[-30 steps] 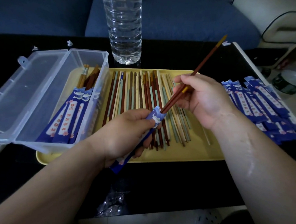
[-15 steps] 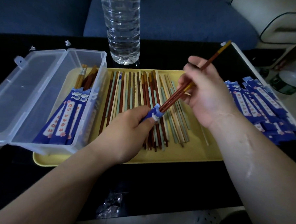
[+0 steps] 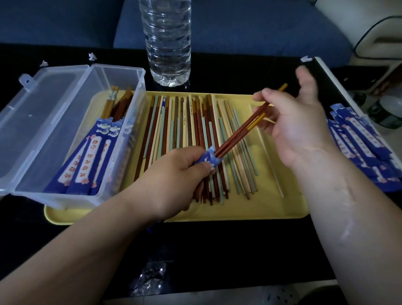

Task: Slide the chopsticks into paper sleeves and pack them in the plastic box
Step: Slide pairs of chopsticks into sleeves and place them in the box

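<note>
My left hand grips the mouth of a blue paper sleeve over the yellow tray. A pair of red-brown chopsticks with yellow ends sticks out of the sleeve, slanting up to the right. My right hand pinches their upper part between thumb and fingers, index finger lifted. Several loose chopsticks lie side by side on the tray. The clear plastic box stands open on the tray's left end, with sleeved pairs lying in it.
A pile of empty blue sleeves lies right of the tray. A large water bottle stands behind the tray, a second bottle at far right. Crumpled plastic wrap lies near the table's front edge.
The chopstick pair has slid deeper into the sleeve, so less of it shows. My right hand has shifted up along the sticks and its index finger has lifted.
</note>
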